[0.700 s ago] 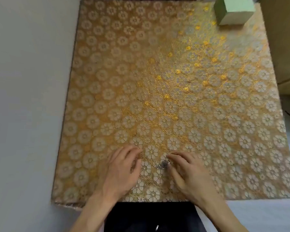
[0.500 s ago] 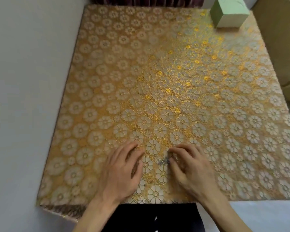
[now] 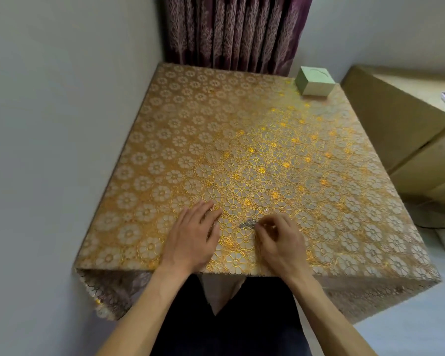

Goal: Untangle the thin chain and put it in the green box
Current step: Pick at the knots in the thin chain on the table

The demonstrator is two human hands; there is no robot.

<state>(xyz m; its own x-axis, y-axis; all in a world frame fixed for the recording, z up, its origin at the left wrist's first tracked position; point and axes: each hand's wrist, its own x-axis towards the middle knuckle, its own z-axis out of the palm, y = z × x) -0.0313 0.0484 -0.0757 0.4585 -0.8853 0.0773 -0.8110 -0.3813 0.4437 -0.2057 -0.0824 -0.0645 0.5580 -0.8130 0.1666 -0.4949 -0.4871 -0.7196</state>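
The thin silver chain lies bunched in a small tangle on the gold flowered tablecloth, near the front edge. My right hand sits just right of it, with fingertips curled and touching the tangle's right end. My left hand rests flat on the cloth to the left of the chain, fingers spread, a short gap away. The green box stands closed at the table's far right corner, well away from both hands.
A grey wall runs along the table's left side. Dark purple curtains hang behind the far edge. A tan cabinet stands close on the right, with a dark flat object on top.
The view has tilted up and pulled back, so curtains and cabinet show. Both hands stay beside the chain; my right fingers have curled tighter at the tangle.
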